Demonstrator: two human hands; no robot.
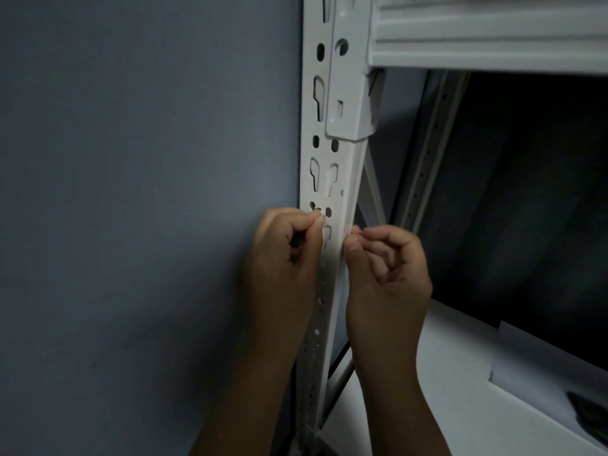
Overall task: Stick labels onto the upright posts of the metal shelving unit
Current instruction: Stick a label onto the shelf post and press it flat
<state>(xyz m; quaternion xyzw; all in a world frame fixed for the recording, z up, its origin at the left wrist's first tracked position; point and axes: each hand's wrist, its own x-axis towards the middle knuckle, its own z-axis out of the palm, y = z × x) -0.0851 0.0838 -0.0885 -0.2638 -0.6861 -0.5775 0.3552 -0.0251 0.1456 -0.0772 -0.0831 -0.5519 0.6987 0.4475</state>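
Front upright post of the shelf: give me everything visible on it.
The upright post is white-painted metal, standing vertical against the grey-blue wall. Its face carries repeating round holes and keyhole slots in two columns. Near the top a beam bracket hooks onto it, carrying the shelf beam. The paint looks slightly chipped at some slot edges. The left hand and right hand meet it at mid-height, fingertips pinched at either edge, seemingly holding a clear or white label, which is too faint to confirm.

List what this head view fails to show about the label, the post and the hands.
- Label: too small and pale against the post; fingertips of the left hand and right hand cover it.
- Post: cut off at both edges.
- Shelf interior: too dark.
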